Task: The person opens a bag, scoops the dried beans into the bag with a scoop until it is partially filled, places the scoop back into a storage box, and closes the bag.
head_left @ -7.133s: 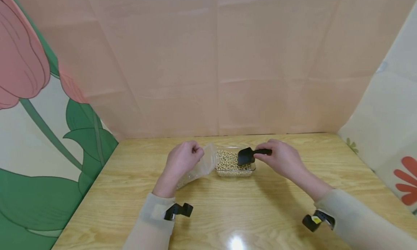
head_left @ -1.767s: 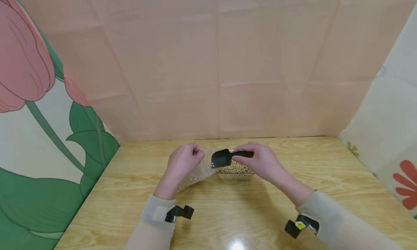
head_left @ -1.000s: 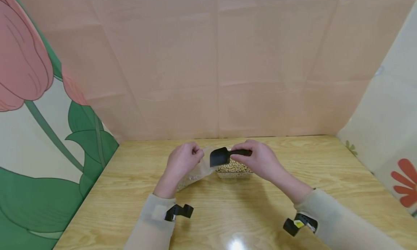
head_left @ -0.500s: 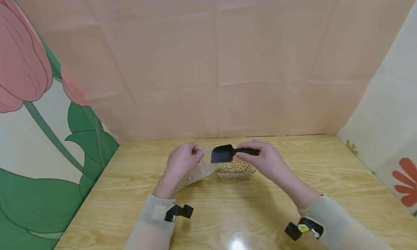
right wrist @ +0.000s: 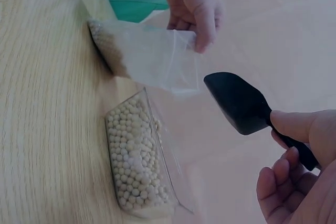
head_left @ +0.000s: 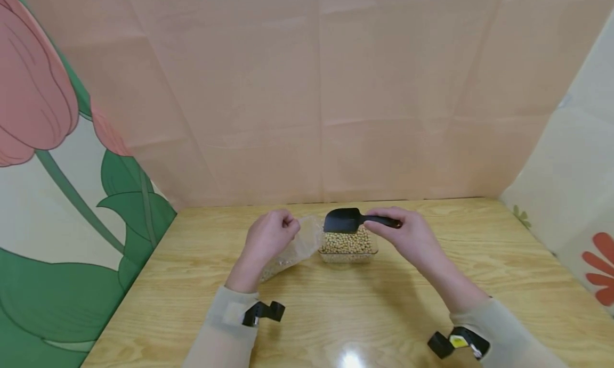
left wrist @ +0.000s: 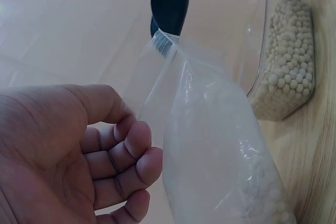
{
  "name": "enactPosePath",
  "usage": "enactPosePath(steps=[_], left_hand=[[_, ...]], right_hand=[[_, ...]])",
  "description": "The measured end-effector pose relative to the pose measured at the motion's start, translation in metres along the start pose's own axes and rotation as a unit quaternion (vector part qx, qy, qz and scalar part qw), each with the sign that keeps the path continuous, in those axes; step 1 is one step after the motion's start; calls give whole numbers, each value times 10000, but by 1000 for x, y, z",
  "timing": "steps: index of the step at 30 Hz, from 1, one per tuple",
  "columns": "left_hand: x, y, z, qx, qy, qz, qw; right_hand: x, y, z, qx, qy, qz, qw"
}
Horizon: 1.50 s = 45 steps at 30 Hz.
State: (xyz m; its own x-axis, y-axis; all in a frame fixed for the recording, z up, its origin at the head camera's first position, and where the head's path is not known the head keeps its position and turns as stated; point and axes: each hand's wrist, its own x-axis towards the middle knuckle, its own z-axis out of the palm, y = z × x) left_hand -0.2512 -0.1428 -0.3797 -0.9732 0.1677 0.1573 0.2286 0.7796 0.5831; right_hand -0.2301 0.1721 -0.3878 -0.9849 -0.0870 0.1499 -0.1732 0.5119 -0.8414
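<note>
My left hand point(head_left: 271, 235) pinches the rim of a clear plastic bag point(head_left: 307, 244) between thumb and forefinger. Pale round beans lie in the bottom of the bag point(left wrist: 262, 195), which slants down to the table. In my right hand point(head_left: 410, 237) is a black scoop point(head_left: 342, 220), its handle pinched by thumb and fingers. The scoop hangs in the air just right of the bag's mouth, above a clear rectangular container point(head_left: 347, 259). Round, pale yellow beans point(right wrist: 134, 161) fill much of that container. No beans are visible on the scoop point(right wrist: 236, 100) in the right wrist view.
A wood-grain table point(head_left: 331, 309) carries the container and the bag's lower end. Behind it hangs a pinkish-beige sheet point(head_left: 316, 101). Floral panels point(head_left: 53, 213) stand at the left and right sides. A small black camera point(head_left: 264, 312) sits on each sleeve.
From the bag's mouth, the scoop has moved right and slightly up, above the container. Earlier it was dipped among the beans, then carried a few at its lip. My left hand stays in place.
</note>
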Motion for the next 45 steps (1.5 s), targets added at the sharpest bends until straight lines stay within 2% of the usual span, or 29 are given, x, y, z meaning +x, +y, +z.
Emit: enactPosePath(steps=[10, 18, 25, 31, 38, 45], left_hand=[[-1, -1, -1, 6, -24, -53, 10000], [-1, -2, 0, 5, -20, -20, 10000], [-2, -2, 1, 1, -40, -52, 10000], [-2, -1, 0, -8, -37, -39, 10000], [0, 0, -1, 16, -6, -7, 10000], [0, -1, -1, 21, -16, 22, 10000]], right_hand=[[2, 16, -3, -31, 48, -17, 10000], [9, 34, -3, -337, -176, 17, 9993], [14, 46, 0, -712, -322, -289, 9965], [17, 48, -3, -1001, -399, -524, 9928], [19, 42, -11, -1250, -703, -485, 9885], [21, 39, -8, -1306, -867, -577, 9860]])
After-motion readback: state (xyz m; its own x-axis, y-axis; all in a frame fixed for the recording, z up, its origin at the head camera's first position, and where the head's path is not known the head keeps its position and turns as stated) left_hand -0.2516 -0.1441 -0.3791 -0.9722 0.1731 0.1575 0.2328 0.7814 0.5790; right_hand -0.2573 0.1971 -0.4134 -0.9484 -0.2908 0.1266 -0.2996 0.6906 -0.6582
